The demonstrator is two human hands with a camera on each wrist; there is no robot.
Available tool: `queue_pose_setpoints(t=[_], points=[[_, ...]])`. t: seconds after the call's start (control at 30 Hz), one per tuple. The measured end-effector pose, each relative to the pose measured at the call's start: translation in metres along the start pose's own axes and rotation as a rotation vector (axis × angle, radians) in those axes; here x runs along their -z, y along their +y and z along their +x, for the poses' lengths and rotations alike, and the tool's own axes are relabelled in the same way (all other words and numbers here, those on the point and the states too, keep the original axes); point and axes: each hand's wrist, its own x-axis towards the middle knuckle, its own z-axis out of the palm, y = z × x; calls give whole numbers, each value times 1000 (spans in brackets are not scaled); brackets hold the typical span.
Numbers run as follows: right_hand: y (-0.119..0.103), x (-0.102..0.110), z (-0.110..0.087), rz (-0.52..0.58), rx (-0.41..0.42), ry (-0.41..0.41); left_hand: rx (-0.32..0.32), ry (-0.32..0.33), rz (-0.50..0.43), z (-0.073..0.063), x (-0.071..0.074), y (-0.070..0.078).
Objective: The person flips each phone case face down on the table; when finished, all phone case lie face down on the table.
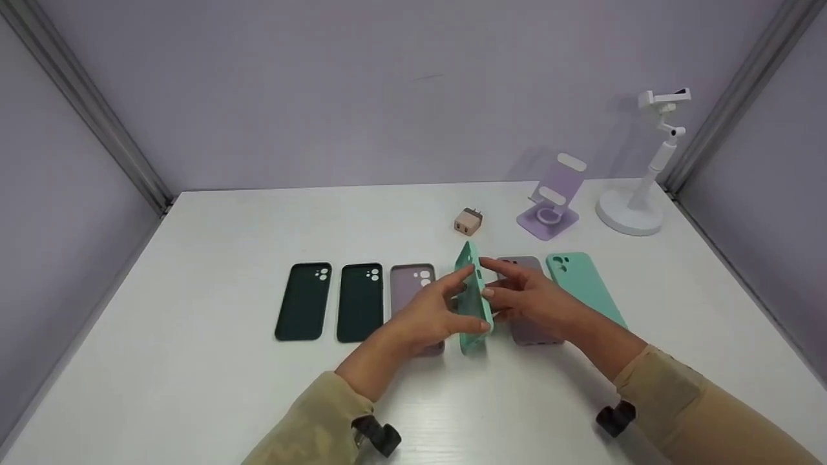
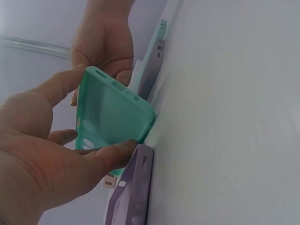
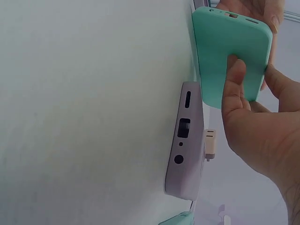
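A mint green phone case (image 1: 470, 306) is held upright on its long side, between the two hands. Whether its lower edge touches the table cannot be told. My left hand (image 1: 426, 318) grips it by the edges, with thumb and fingers spread across the hollow inside (image 2: 110, 110). On the other side my right hand (image 1: 533, 298) holds it too, one digit against the flat back (image 3: 215, 51) and another at the edge. Below the left hand lies a lilac phone case (image 1: 405, 284), partly covered. A second lilac case (image 1: 533, 332) lies beneath the right hand.
Two dark green phone cases (image 1: 303, 302) lie to the left. Another mint case (image 1: 588, 284) is at the right, partly behind the forearm. Farther back stand a beige charger plug (image 1: 466, 222), a purple phone stand (image 1: 561, 177) and a white stand (image 1: 630, 213). Walls enclose the table (image 1: 219, 258).
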Motion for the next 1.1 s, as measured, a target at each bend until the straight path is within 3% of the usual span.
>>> queue_pose_setpoints(t=[0.1, 0.23, 0.43, 0.83, 1.1], points=[[0, 0, 0, 18, 7, -31, 0, -14, -46, 0, 2, -1], [-1, 0, 0, 34, -11, -38, -7, -51, -175, 1, 5, -3], [-1, 0, 0, -28, -27, -22, 3, -75, -316, 4, 6, -3], [-1, -3, 2, -109, 26, -8, 54, 82, -335, 11, 6, -4], [2, -7, 3, -135, 27, -3, 93, 146, -362, 16, 4, -5]])
